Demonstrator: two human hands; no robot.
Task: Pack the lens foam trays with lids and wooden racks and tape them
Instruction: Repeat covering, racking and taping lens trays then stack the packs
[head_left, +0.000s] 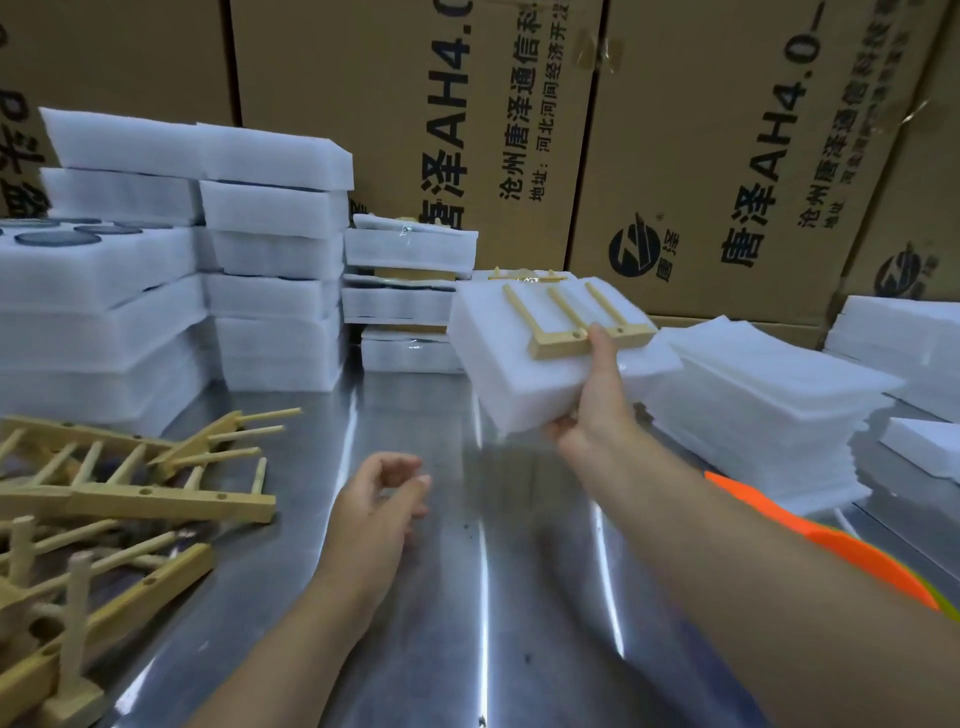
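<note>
My right hand (592, 395) grips a white foam tray bundle (519, 358) held above the steel table (467, 597), thumb pressing a wooden rack (576, 317) flat on its top. My left hand (379, 504) hovers over the table below it, fingers loosely curled and holding nothing. Finished bundles with racks and tape (410, 291) are stacked at the back centre. Foam trays (156, 249) stand in tall stacks at the left, one with dark round lenses (57, 238) showing in it.
A loose heap of wooden racks (104, 499) covers the table's left front. A pile of thin foam lids (769, 395) lies at the right, with more foam (898, 338) behind it. Cardboard boxes (519, 119) wall off the back. An orange object (831, 545) sits at the right edge.
</note>
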